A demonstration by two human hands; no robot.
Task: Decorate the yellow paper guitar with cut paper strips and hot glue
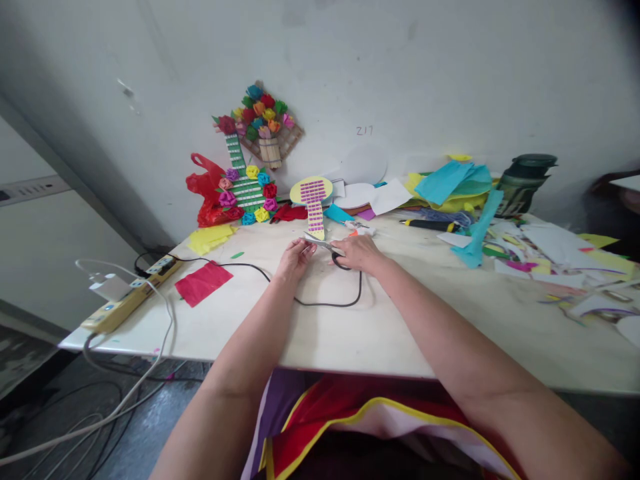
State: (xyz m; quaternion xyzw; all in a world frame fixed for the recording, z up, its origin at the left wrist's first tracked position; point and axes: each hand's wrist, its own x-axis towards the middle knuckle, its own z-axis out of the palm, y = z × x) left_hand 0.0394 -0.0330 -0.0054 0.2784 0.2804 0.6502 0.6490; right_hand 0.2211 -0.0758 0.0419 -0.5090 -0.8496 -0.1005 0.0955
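Note:
My left hand (296,257) rests on the white table (350,333), fingers pinched on a small pale paper piece (311,238). My right hand (359,253) is closed around black-handled scissors (338,257), whose blades point left toward that paper. Just beyond both hands lies a yellow paddle-shaped craft (314,200) covered with purple squares. A black cable (320,300) loops across the table under my wrists.
A paper-flower craft (247,190) and a flower basket (267,127) lean on the wall. A red paper sheet (203,282) and a power strip (127,300) lie left. Coloured paper scraps (465,193), a screwdriver (433,225) and a dark bottle (525,181) crowd the right.

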